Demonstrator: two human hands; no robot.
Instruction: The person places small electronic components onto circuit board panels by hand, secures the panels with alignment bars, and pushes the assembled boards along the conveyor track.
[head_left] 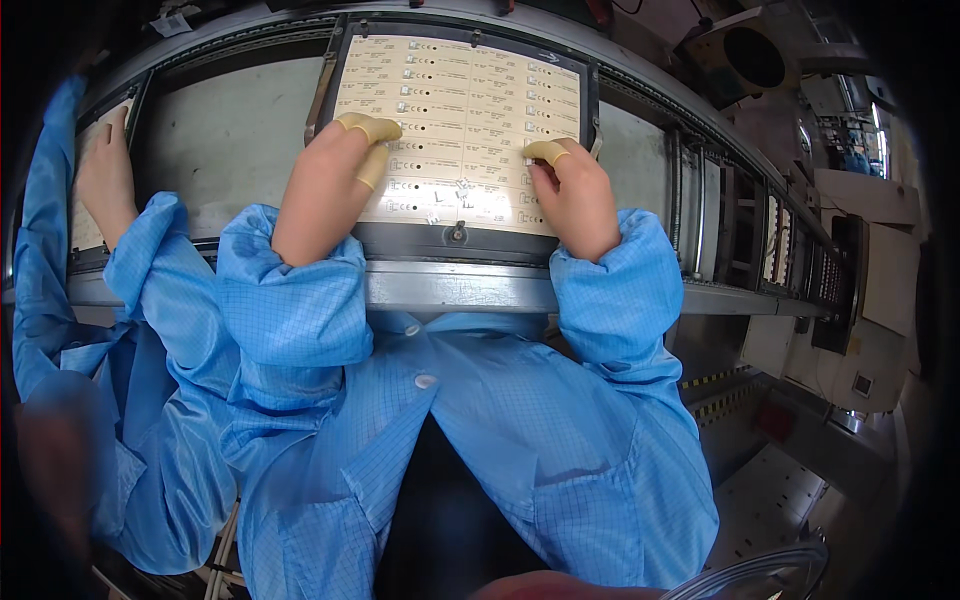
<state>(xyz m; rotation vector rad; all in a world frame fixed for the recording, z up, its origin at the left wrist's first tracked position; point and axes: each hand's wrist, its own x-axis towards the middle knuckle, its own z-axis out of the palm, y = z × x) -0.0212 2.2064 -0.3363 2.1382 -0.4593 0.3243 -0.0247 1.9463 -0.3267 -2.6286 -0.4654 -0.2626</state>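
A cream panel (450, 110), printed with rows of dark marks, lies in a dark frame (460, 243) in front of me. Small silvery parts (405, 90) sit in rows on its upper half. Several loose ones (462, 192) lie scattered near its lower middle. My left hand (335, 185), with yellow finger cots, reaches over the panel's left side, fingertips closed together at a row; what they pinch is hidden. On the right side my right hand (578, 190), also in a yellow cot, pinches a small silvery part (528, 158) between thumb and forefinger, at the panel's surface.
The frame rests on a conveyor with metal rails (460, 285). To my left, a co-worker in a blue coat has a hand (105, 180) over another panel (86, 220). Screws and clips stick up along the frame's edges. Machinery (740, 60) stands at the far right.
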